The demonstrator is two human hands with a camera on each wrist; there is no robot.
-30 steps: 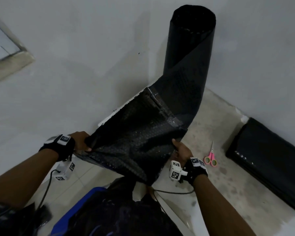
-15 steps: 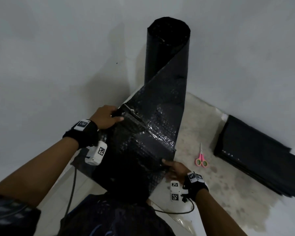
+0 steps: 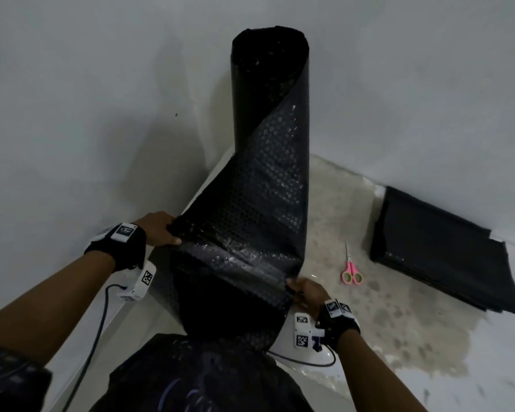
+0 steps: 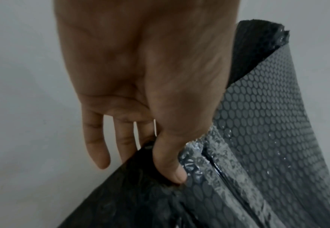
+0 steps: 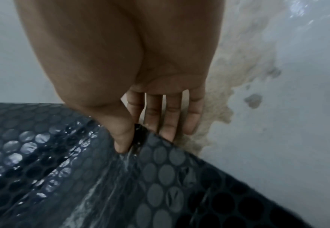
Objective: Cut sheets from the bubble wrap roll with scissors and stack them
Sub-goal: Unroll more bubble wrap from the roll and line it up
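Note:
A tall black bubble wrap roll (image 3: 270, 84) stands upright in the corner. Its loose sheet (image 3: 244, 233) runs down from the roll toward me and hangs over my lap. My left hand (image 3: 161, 228) pinches the sheet's left edge (image 4: 199, 162) between thumb and fingers. My right hand (image 3: 305, 292) pinches the right edge (image 5: 156, 148) the same way, lower and nearer to me. A taped or creased band (image 3: 235, 254) crosses the sheet between the two hands. Pink-handled scissors (image 3: 351, 270) lie on the floor to the right of the sheet, held by neither hand.
A flat stack of black cut sheets (image 3: 446, 254) lies on the floor at the right, against the wall. The floor (image 3: 399, 322) there is stained. Grey walls meet behind the roll. Cables (image 3: 95, 337) trail from both wrist cameras.
My left hand has moved up and right along the sheet's left edge, then a little lower, pulling the sheet taut. The right hand has stayed near the right edge.

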